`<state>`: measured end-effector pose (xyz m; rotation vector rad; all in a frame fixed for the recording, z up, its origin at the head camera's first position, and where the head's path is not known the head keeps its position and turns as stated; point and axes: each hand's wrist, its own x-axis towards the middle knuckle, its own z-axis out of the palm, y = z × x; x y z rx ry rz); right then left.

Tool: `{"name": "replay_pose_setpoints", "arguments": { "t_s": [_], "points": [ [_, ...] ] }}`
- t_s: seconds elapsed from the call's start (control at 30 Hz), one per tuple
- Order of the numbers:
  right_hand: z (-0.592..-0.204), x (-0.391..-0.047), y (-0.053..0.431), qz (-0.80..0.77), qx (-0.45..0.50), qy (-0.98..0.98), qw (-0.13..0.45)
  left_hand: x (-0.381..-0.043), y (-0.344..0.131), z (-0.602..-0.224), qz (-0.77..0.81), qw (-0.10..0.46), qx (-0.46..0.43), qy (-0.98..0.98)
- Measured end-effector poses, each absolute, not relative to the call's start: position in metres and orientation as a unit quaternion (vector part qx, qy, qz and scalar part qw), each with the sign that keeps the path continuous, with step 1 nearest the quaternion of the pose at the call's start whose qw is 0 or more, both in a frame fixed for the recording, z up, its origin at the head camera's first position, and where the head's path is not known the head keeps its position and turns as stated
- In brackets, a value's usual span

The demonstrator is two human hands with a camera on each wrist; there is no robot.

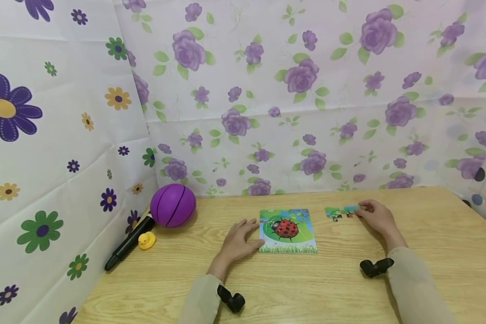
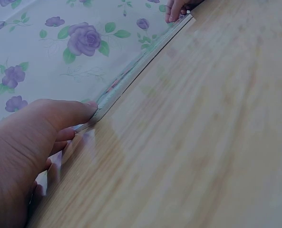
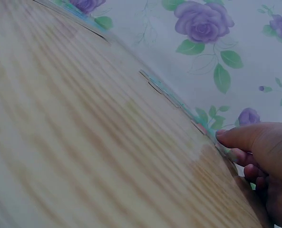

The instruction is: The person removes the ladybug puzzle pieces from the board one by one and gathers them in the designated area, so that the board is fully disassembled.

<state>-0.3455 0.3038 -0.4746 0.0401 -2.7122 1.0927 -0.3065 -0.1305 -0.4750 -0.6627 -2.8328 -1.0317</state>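
Observation:
A square ladybug jigsaw puzzle (image 1: pixel 288 230) lies flat on the wooden table in the head view. At its left side is my left hand (image 1: pixel 238 242), the thumb touching the near left corner and the other fingers extended along the left edge. To the right of the puzzle, a few small green and blue puzzle pieces (image 1: pixel 334 212) lie close together. My right hand (image 1: pixel 375 217) pinches the rightmost puzzle piece (image 1: pixel 351 210) between thumb and fingers. In the right wrist view the pieces show edge-on, low against the table, and the thumb covers part of the held one.
At the table's left side sit a purple ball (image 1: pixel 173 205), a yellow rubber duck (image 1: pixel 147 240) and a long black cylinder (image 1: pixel 129 243). Flowered cloth (image 1: pixel 243 90) hangs behind and to the left of the table (image 1: pixel 299 288). Each sleeve carries a small black camera mount.

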Motion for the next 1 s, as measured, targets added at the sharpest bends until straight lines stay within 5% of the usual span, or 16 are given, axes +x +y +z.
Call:
{"name": "replay_pose_setpoints", "arguments": {
  "t_s": [0.47, 1.0],
  "points": [
    [-0.45, -0.345, 0.273, 0.408, 0.041, -0.898, 0.162, -0.305, -0.131, -0.473, -0.348, 0.029, -0.22, -0.911],
    [-0.452, -0.353, 0.177, 0.4, 0.165, -0.901, 0.027, -0.307, -0.132, -0.476, -0.341, 0.032, -0.22, -0.914]
  ]
}}
